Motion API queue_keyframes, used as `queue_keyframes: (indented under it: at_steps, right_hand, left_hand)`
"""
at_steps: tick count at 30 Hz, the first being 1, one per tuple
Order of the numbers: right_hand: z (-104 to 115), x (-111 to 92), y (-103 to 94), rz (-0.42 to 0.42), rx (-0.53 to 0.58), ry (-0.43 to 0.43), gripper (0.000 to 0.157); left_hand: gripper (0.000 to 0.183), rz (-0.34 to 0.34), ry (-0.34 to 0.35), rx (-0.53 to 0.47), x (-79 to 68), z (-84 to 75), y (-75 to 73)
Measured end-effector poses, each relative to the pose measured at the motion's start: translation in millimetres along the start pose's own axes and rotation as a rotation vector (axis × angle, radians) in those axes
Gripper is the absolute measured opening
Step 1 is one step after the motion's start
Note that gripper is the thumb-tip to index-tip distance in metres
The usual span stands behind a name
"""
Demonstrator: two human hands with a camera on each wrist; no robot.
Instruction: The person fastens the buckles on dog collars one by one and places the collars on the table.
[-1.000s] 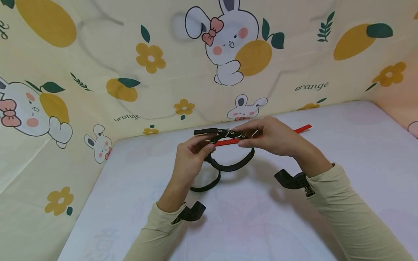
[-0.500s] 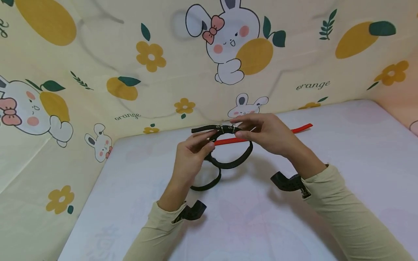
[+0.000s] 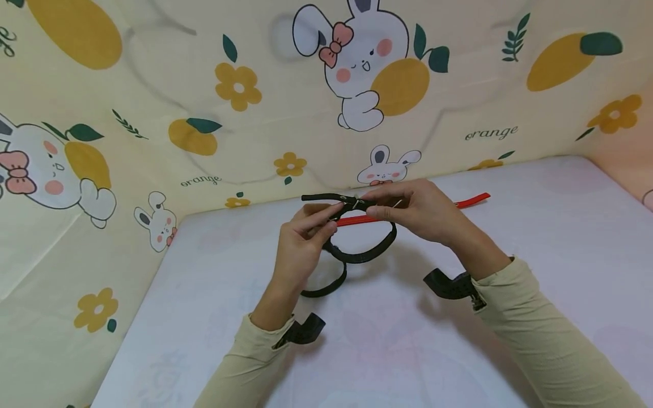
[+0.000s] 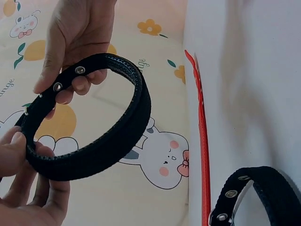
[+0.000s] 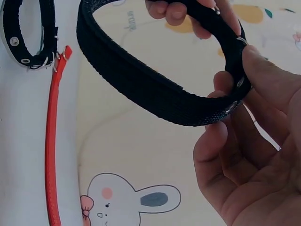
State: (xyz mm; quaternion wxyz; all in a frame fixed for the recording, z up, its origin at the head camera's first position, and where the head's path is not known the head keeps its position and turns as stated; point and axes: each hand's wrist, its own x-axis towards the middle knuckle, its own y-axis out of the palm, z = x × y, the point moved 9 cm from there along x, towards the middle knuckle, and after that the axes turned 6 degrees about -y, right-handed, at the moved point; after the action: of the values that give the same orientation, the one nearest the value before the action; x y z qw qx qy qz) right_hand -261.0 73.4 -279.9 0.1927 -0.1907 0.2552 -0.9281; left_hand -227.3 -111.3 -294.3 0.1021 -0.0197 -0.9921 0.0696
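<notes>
A black collar (image 3: 363,258) with metal eyelets is held up in a loop over the table. My left hand (image 3: 300,243) pinches its left side between thumb and fingers. On the opposite side my right hand (image 3: 420,212) holds the band by its metal buckle, mostly covered by the fingers. The strap's free end (image 3: 318,197) points left above my left hand. In the left wrist view, eyelets show on the loop (image 4: 143,106) near the right hand's fingers. The right wrist view shows thumb and fingers on the band (image 5: 136,84), a thin metal piece beside them.
A thin red strap (image 3: 474,200) with small metal fittings lies on the white table (image 3: 388,351) behind the hands. Another black collar (image 3: 326,291) rests near the left hand, its eyelets visible in the left wrist view. A printed cloth (image 3: 306,130) rises along the table's back edge.
My right hand has shifted slightly left, closer to my left hand. The collar's free end has risen a little, and more of the buckle is covered. Red strap and second collar stay put.
</notes>
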Motion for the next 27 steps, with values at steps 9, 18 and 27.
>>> queue_keyframes:
  at_steps: [9,18,27]
  right_hand:
    - [-1,-1,-5.0,0.02,-0.031,-0.001,0.037]
    - [-2,-1,-7.9,0.024,-0.04,0.004,0.036]
    - [-4,-1,-9.8,0.015,0.0,0.014,0.034]
  left_hand:
    - [0.033,-0.028,-0.104,0.008,1.4,7.6,-1.2]
    - [0.031,-0.041,-0.22,-0.094,2.2,18.4,-5.5]
    - [0.031,-0.084,-0.257,-0.126,2.5,21.5,-12.7]
